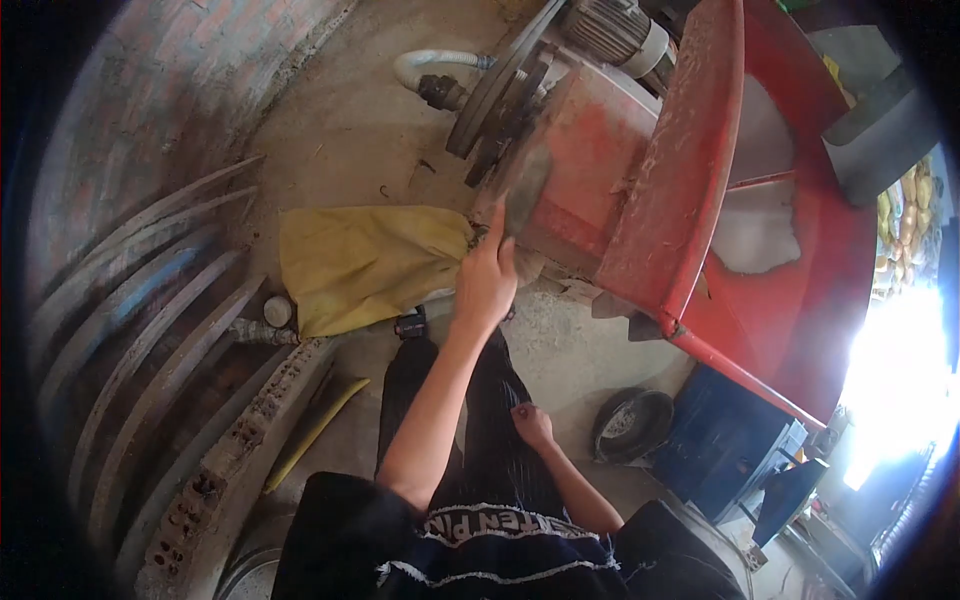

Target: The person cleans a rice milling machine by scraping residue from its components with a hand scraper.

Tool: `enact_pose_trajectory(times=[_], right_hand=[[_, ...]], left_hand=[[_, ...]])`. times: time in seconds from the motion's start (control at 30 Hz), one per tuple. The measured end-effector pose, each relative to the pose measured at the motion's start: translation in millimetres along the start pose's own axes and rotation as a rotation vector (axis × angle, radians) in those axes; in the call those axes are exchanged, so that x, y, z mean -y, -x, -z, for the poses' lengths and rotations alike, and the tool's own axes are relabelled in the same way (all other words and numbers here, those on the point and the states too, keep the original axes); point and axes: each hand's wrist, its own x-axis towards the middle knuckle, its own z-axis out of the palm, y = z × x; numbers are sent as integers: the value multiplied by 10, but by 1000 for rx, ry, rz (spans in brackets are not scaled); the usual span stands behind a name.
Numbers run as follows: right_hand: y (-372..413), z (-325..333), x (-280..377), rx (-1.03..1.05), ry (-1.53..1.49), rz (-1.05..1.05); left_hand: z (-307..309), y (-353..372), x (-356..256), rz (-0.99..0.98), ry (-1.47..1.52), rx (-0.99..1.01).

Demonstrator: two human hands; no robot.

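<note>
By the red machine, left fingers round a grey tool, right fingers curled, shirt lettering unclear.

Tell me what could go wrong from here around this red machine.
Your left hand, holding a blurred flat tool, is near the red machine's belt drive; it might get caught if the drive started turning. The yellow cloth beside your foot could trip you.

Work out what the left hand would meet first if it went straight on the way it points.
Most likely the red machine: its side panel lies ahead of the left hand, past the blurred tool it holds. The depth between is unclear.
</note>
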Motion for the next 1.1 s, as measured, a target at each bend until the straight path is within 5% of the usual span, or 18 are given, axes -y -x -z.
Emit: enact_pose_trajectory(times=[0.07,0.13,0.2,0.3,0.4,0.67,0.8,1.1], right_hand=[[-5,24,-40,9,-6,38],[-32,26,-5,28,-16,60],[-21,93,77,46,2,15],[-16,123,117,50,7,14],[-78,95,48,66,36,12],[-139,307,149,68,14,36],[-194,334,177,79,-13,51],[-296,262,95,65,16,14]], left_hand=[[-190,160,314,-426,22,-323],[-93,116,209,-412,-36,-295],[87,-52,-53,-90,-62,-25],[284,-41,-330,59,-147,55],[125,257,-93,-72,-223,-66],[223,173,-190,-61,-313,-106],[306,38,-332,134,-315,55],[92,164,-243,7,-296,16]])
